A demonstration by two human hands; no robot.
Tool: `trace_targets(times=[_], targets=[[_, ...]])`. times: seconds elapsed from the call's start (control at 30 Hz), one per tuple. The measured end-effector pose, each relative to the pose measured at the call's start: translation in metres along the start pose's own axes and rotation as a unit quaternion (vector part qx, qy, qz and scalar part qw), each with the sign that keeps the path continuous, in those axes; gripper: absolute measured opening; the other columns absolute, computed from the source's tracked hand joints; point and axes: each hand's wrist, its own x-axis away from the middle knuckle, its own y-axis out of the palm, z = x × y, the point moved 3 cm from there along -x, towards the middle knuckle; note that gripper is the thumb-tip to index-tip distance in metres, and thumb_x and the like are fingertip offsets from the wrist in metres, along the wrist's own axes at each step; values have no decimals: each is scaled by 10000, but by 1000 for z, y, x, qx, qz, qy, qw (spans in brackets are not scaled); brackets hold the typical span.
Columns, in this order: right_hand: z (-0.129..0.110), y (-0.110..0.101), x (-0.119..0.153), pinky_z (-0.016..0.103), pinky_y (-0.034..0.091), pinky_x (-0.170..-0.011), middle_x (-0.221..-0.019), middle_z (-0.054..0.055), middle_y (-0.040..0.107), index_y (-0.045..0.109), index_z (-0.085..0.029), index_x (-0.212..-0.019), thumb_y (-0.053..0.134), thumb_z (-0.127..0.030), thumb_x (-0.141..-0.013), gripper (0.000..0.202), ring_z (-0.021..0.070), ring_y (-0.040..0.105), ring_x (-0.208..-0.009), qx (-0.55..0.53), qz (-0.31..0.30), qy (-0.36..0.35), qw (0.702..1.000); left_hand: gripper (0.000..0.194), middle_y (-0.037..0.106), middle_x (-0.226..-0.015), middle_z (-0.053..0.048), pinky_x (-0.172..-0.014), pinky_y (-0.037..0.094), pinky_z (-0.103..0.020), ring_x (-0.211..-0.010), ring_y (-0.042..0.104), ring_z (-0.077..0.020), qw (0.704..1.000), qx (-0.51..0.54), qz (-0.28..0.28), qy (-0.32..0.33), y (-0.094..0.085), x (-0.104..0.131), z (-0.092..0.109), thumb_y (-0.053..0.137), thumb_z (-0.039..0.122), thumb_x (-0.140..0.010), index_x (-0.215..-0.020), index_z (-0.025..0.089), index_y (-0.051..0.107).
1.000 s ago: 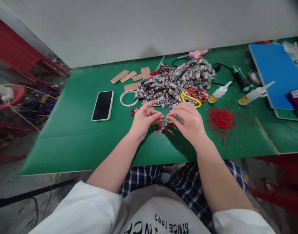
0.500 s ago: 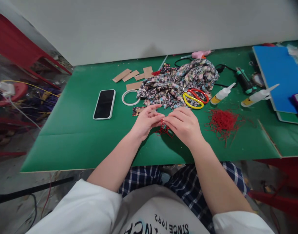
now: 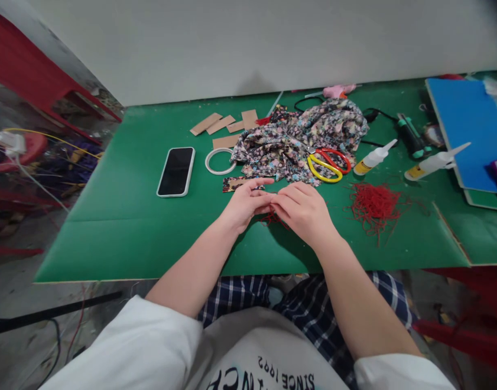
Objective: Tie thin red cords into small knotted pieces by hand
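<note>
Red thread (image 3: 273,219), a small tangled tuft of it, sits on the green tabletop (image 3: 122,216) right under your two hands, near the front edge at about 6 o'clock from the floral fabric (image 3: 289,138). Your left hand (image 3: 243,205) and right hand (image 3: 304,212) meet fingertip to fingertip over it, and both sets of fingers look pinched on strands of that tuft, though the exact grip is hidden by your knuckles. This reads as the gathering or knotting stage, strands being drawn together into a bundle. By my judgement, the next move calls for keeping the pinch tight while you pull the ends even, since loose loops stick out below your right hand and could slip free.

The tuft is thin, wiry and bright red, only partly visible. A larger heap of red thread (image 3: 374,203) lies at 3 o'clock from your hands, well apart. Yellow-and-red scissors (image 3: 327,162) rest on the fabric at 1 o'clock, and a phone (image 3: 176,171) lies at 10 o'clock.
</note>
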Motion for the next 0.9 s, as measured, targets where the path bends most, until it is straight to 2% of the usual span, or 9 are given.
trace_targets(times=[0.13, 0.23, 0.37, 0.53, 0.7, 0.77, 0.9], targets=[[4, 2, 0, 339, 453, -735, -825, 89, 667, 617, -169, -795, 490, -199, -870, 151, 196, 559, -799, -48, 33, 48, 997, 426, 678, -707, 26, -602, 534, -215, -576, 623, -70, 999, -42, 0, 23, 0, 1, 1, 745, 192, -661, -1067, 187, 615], [11, -1, 0, 326, 458, -742, -807, 67, 648, 577, -187, -775, 523, -193, -845, 88, 185, 562, -803, -123, 55, 107, 985, 396, 723, -805, -26, -665, 541, -256, -707, 670, -129, 990, -94, 25, 99, 0, 2, 7, 734, 256, -687, -1065, 179, 640], [20, -5, 0, 298, 455, -706, -752, 21, 614, 553, -203, -741, 560, -185, -811, 73, 152, 562, -747, -228, 43, 206, 951, 339, 738, -882, -52, -835, 532, -318, -898, 683, -181, 971, -132, 39, 197, 3, 5, 14, 679, 234, -745, -1076, 172, 647], [22, -3, 0, 268, 464, -666, -752, 2, 595, 557, -192, -739, 579, -197, -788, 54, 117, 559, -691, -335, 34, 284, 898, 396, 723, -1012, -41, -957, 491, -347, -983, 669, -169, 960, -141, 19, 240, 7, 9, 15, 596, 186, -805, -1201, 206, 581], [19, 0, -1, 257, 454, -634, -746, -3, 583, 561, -185, -737, 587, -234, -789, 76, 105, 543, -661, -368, 14, 305, 878, 470, 680, -1125, -46, -951, 493, -337, -1056, 638, -189, 943, -192, 22, 269, 11, 15, 16, 600, 212, -811, -1273, 254, 527], [19, 2, -1, 252, 448, -621, -740, -6, 583, 562, -183, -736, 588, -232, -788, 76, 99, 534, -647, -376, 11, 311, 873, 509, 646, -1194, -55, -924, 502, -313, -1010, 650, -180, 932, -215, 33, 290, 11, 17, 16, 617, 234, -807, -1301, 272, 502], [19, 3, -2, 243, 435, -603, -731, -9, 583, 565, -179, -730, 599, -235, -775, 80, 94, 521, -633, -386, 8, 318, 866, 604, 532, -1347, -71, -849, 522, -260, -796, 666, -105, 913, -230, 38, 335, 9, 18, 14, 646, 252, -795, -1354, 318, 426]])
